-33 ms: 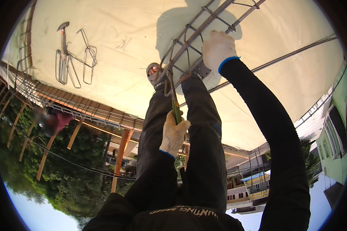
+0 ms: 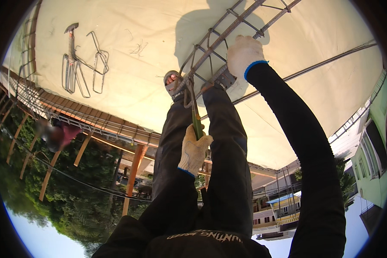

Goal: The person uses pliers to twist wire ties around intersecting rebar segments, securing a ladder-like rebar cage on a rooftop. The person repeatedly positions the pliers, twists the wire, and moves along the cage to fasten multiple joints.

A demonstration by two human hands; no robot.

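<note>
Pale, faintly creased cream sheeting (image 2: 133, 94) underlies a ladder-like cage of ribbed steel bars (image 2: 210, 51). Knit-gloved, the left hand (image 2: 195, 148) grasps a slim green-handled metal tool (image 2: 196, 122) at the cage's near end; the right hand (image 2: 245, 56) curls beside the bars, its grip impossible to tell. Leftward lie a dark-headed hammer (image 2: 71, 41) and bent steel loops (image 2: 95, 71).

Bright daylight from the near side washes a pale sheet (image 2: 133, 86) and throws a broad shadow (image 2: 192, 32) toward its far side, as fisheye distortion bows the edges and a person (image 2: 65, 136) at left blurs.
</note>
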